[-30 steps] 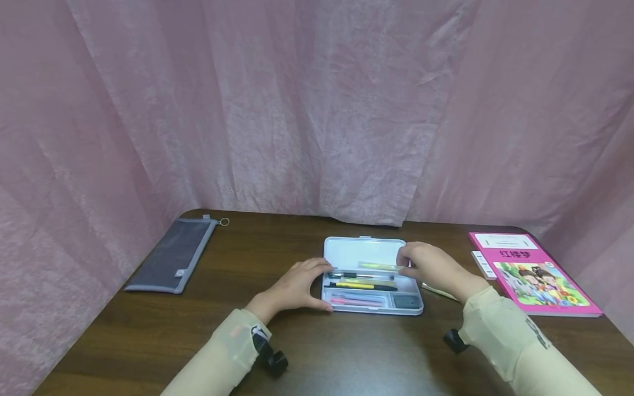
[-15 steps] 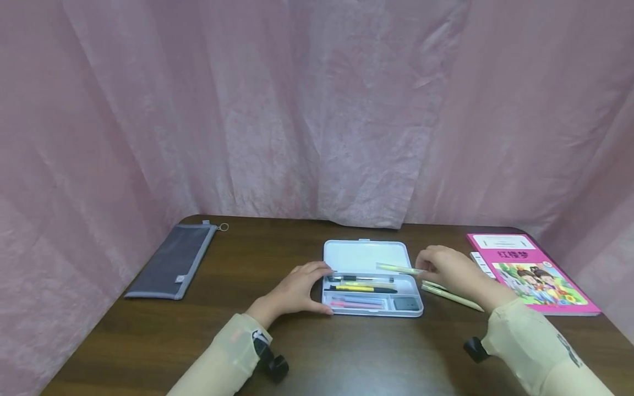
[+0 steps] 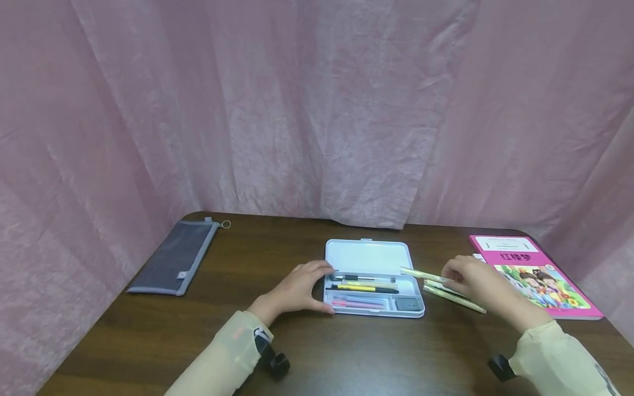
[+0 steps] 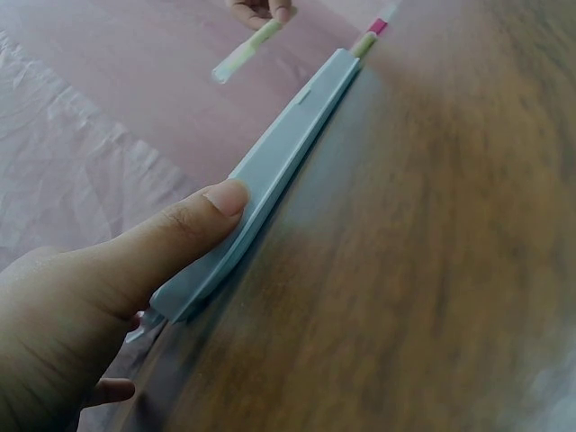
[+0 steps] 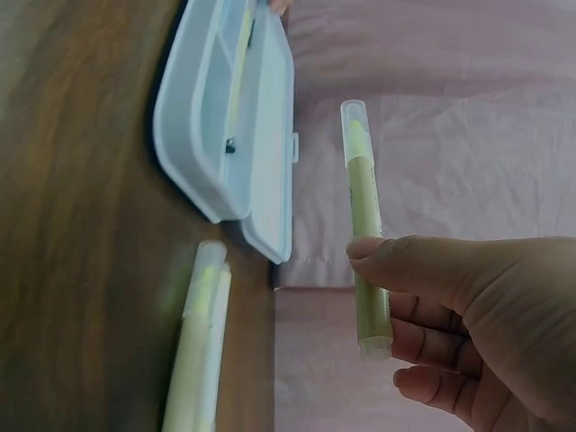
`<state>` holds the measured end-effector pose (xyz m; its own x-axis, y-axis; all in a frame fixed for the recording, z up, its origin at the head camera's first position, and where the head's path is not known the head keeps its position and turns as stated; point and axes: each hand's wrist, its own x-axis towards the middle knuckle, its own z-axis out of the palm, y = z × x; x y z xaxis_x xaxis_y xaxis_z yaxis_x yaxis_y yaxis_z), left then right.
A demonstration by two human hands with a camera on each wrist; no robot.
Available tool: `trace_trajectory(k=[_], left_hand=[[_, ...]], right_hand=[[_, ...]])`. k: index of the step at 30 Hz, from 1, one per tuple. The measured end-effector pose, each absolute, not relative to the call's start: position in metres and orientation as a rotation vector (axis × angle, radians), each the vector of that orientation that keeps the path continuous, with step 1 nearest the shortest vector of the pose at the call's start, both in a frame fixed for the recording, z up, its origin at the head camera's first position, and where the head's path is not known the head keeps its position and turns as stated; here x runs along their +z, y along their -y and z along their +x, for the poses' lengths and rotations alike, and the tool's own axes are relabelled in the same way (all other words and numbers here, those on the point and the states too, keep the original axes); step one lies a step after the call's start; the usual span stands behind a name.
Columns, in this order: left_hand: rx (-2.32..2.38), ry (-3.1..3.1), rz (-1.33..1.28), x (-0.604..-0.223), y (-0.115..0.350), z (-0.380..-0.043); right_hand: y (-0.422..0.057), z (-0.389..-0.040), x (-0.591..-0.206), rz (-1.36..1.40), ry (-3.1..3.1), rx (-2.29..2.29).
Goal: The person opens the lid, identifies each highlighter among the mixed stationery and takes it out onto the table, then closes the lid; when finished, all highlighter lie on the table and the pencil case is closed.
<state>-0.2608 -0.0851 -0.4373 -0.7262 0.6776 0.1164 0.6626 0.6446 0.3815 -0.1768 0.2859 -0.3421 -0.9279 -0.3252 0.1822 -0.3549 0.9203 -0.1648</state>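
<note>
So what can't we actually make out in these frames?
Head: full outline of the white card, behind the right hand.
Head: whether the grey pouch holds anything; its dark front hides that.
Left wrist: inside of the pencil case, behind its near wall.
Right wrist: lower ends of the loose pens, cut off by the bottom edge.
Right wrist: lettering on the held pen, too small.

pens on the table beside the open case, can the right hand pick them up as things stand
Probably not as is: the right hand pinches another pen. Otherwise the way looks free, since the pens lie close by with nothing seen on top of them.
</note>
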Motion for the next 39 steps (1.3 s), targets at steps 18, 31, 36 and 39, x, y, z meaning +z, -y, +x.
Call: trace_trajectory(k=[18, 31, 36, 39], left_hand=[[0.626, -2.813, 1.141, -0.437, 0.085, -0.261], [0.627, -2.813, 1.143, -0.438, 0.085, -0.259], [0.631, -2.810, 1.134, -0.436, 0.085, -0.259], [0.634, -2.809, 1.129, -0.434, 0.085, -0.259]], right_hand=[[-0.320, -0.153, -0.381, 0.489, 2.797, 0.316], [-0.335, -0.153, -0.409, 0.510, 2.753, 0.279], [-0.336, -0.152, -0.410, 0.465, 2.822, 0.275], [-0.337, -0.153, -0.410, 0.444, 2.854, 0.271]])
